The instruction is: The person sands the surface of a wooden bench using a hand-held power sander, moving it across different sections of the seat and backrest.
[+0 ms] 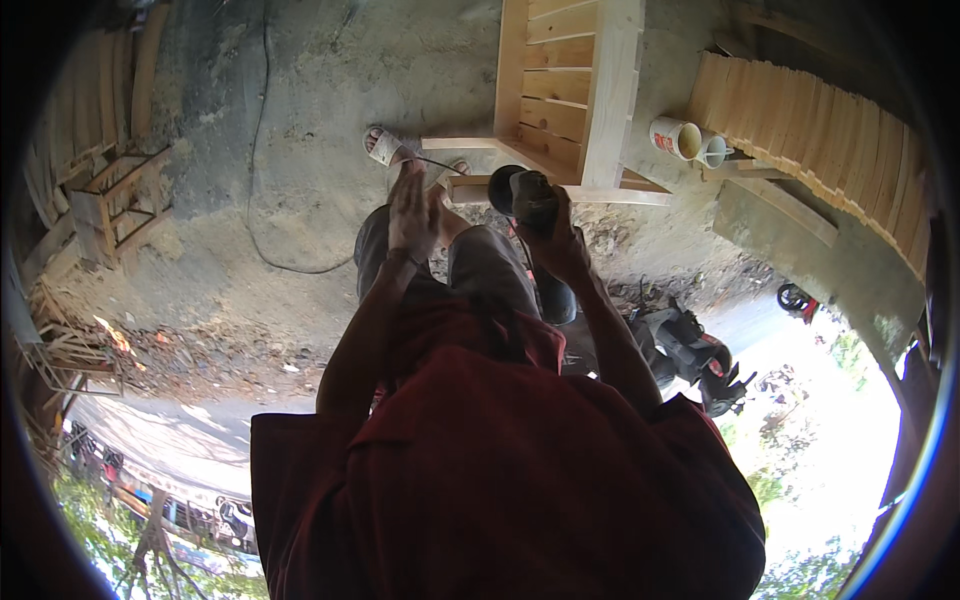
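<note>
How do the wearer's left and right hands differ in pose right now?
The left hand is flat with its fingers straight; the right hand is curled around a dark handheld tool. The left hand shows no clear grip on anything, while the right hand is occupied. The right hand appears nearer the slatted wooden piece; the left hand is farther left. Both are bare.

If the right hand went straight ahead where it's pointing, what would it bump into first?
Probably the wooden frame, just past the dark tool in the right hand. How near it is isn't clear.
</note>
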Demonstrator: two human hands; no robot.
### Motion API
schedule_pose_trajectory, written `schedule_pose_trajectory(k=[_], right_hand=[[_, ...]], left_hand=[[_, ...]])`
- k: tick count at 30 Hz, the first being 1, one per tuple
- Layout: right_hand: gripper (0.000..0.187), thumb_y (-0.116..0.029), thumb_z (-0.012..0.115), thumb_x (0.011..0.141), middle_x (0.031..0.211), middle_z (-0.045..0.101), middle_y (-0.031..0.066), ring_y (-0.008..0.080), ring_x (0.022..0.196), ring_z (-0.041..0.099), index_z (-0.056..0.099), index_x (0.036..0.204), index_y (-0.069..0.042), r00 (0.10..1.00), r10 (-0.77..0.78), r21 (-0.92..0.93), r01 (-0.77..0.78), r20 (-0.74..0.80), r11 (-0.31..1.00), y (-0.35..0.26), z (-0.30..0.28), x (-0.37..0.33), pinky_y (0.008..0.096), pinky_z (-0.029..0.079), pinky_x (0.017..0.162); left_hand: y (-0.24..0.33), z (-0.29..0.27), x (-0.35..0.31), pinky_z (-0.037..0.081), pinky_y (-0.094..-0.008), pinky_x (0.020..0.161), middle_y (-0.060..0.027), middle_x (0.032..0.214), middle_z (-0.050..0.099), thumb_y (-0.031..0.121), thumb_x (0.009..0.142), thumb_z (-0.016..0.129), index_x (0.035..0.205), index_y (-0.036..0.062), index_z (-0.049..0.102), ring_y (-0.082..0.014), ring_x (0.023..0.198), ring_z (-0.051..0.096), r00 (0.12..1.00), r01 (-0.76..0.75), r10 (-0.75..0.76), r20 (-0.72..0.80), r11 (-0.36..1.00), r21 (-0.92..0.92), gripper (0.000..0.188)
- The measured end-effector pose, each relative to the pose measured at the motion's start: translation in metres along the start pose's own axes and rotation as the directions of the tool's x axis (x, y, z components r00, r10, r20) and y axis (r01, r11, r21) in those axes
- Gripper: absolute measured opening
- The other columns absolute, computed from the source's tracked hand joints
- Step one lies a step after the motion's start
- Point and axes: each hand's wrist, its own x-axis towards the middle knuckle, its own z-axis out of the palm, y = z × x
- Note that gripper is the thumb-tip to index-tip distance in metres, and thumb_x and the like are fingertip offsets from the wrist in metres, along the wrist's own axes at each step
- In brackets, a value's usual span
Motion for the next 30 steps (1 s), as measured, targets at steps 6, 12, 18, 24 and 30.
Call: schedule_pose_trajectory(k=[6, 12, 18, 24, 30], right_hand=[[0.093, -0.038, 0.075, 0.082, 0.115, 0.064, 0.0299, 0.0519, 0.104, 0.063, 0.016, 0.150, -0.019, 0.999, -0.020, 0.072, 0.023, -0.051, 0.997, 0.061, -0.038, -0.003, 0.0551, 0.053, 0.084], [0.094, -0.038, 0.077, 0.080, 0.118, 0.063, 0.0309, 0.0502, 0.108, 0.062, 0.018, 0.149, -0.012, 0.987, -0.050, 0.124, 0.069, -0.153, 0.990, 0.101, -0.050, -0.008, 0.0536, 0.052, 0.087], [0.079, -0.026, 0.077, 0.082, 0.124, 0.057, 0.0207, 0.0285, 0.109, 0.061, 0.032, 0.144, -0.003, 0.973, 0.002, 0.601, 0.142, -0.232, 0.787, 0.103, -0.068, -0.072, 0.0413, 0.051, 0.091], [0.071, -0.019, 0.071, 0.083, 0.117, 0.056, 0.0107, 0.0207, 0.099, 0.060, 0.035, 0.143, -0.005, 0.958, 0.251, 0.938, 0.045, -0.138, 0.343, 0.120, -0.088, -0.142, 0.0333, 0.053, 0.083], [0.069, -0.035, 0.069, 0.086, 0.114, 0.059, 0.0141, 0.0239, 0.090, 0.065, 0.039, 0.142, -0.006, 0.877, 0.449, 0.985, 0.154, -0.172, 0.078, 0.142, -0.064, -0.226, 0.0375, 0.058, 0.076]], left_hand=[[0.069, 0.002, 0.004, 0.028, -0.0476, 0.118, -0.0240, 0.159, 0.024, 0.022, 0.086, 0.061, 0.150, -0.0070, 0.028, -0.0392, 0.147, 0.027, 0.929, -0.315, 0.221, 0.296, 0.893, 0.322, 0.077], [0.076, 0.005, -0.009, 0.026, -0.0482, 0.119, -0.0281, 0.160, 0.018, 0.027, 0.089, 0.056, 0.149, -0.0107, 0.029, -0.0404, 0.148, 0.023, 0.897, -0.401, 0.221, 0.384, 0.772, 0.493, 0.076], [0.073, -0.003, -0.017, 0.024, -0.0466, 0.120, -0.0300, 0.159, 0.015, 0.025, 0.082, 0.067, 0.150, -0.0113, 0.020, -0.0418, 0.149, 0.019, 0.926, -0.256, 0.067, 0.371, 0.834, 0.488, 0.091], [0.086, 0.033, 0.002, 0.018, -0.0495, 0.122, -0.0256, 0.162, 0.013, 0.029, 0.084, 0.063, 0.152, -0.0056, 0.026, -0.0417, 0.150, 0.017, 0.830, -0.502, 0.214, 0.515, 0.691, 0.521, 0.085], [0.138, 0.073, 0.062, 0.032, -0.0477, 0.113, -0.0236, 0.143, 0.045, 0.028, 0.081, 0.066, 0.150, -0.0046, 0.030, -0.0376, 0.135, 0.042, 0.725, -0.469, 0.163, 0.670, 0.829, 0.306, 0.084]])
